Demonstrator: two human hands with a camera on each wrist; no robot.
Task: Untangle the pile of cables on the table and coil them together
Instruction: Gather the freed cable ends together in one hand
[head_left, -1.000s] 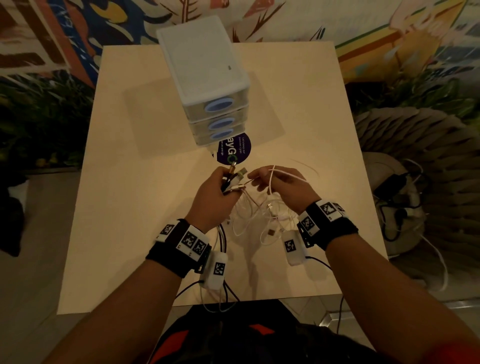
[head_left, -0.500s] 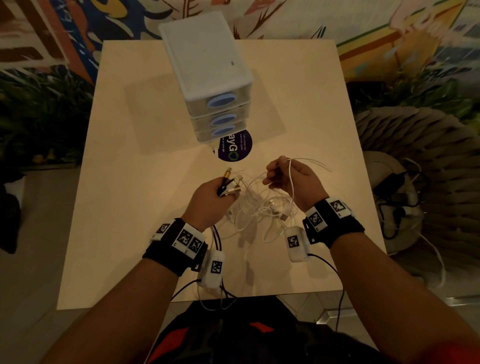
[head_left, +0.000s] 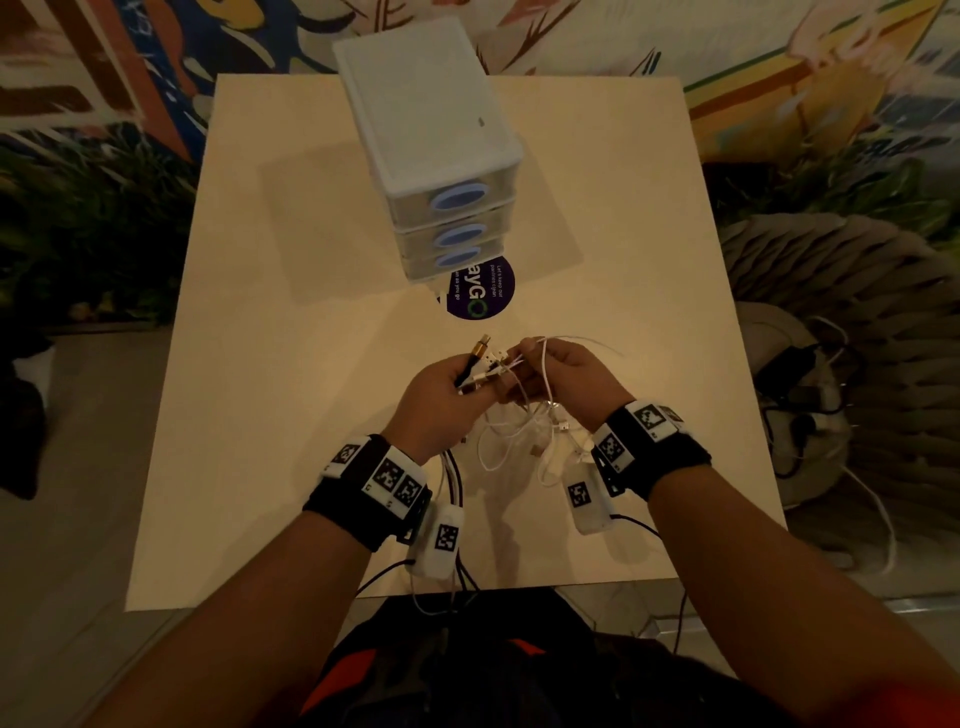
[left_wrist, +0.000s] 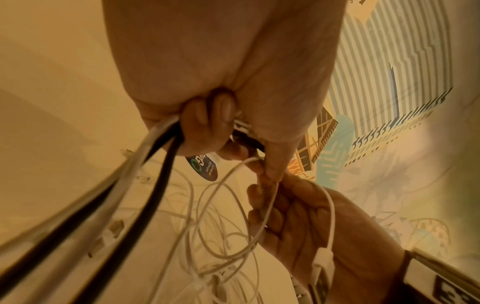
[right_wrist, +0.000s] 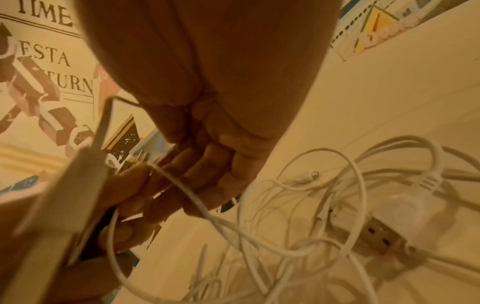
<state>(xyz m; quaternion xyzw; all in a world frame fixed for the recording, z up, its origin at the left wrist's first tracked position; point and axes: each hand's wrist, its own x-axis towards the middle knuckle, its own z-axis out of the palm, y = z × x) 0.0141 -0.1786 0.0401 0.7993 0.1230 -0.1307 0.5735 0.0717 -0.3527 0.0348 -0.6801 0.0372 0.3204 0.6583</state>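
Note:
My left hand (head_left: 441, 395) grips a bundle of cable ends (head_left: 485, 358), black and white, with a gold-tipped plug sticking up. From its fist the black and white cables (left_wrist: 145, 164) run down toward the table's near edge. My right hand (head_left: 561, 374) is pressed close to the left one and pinches a thin white cable (head_left: 543, 358) that loops over its fingers (left_wrist: 262, 205). Below both hands a tangle of white cables (head_left: 524, 441) hangs down onto the beige table (head_left: 291, 415). A white USB plug (right_wrist: 381, 234) lies in that tangle.
A white three-drawer box (head_left: 431, 140) with blue handles stands at the middle back of the table. A round purple sticker (head_left: 480, 293) lies just before it. More cables and a charger (head_left: 800, 374) lie on the floor at the right, beside a ribbed stool.
My right hand moved left and came back to the left hand, bringing the thin white cable with it. The left hand rose slightly with its bundle.

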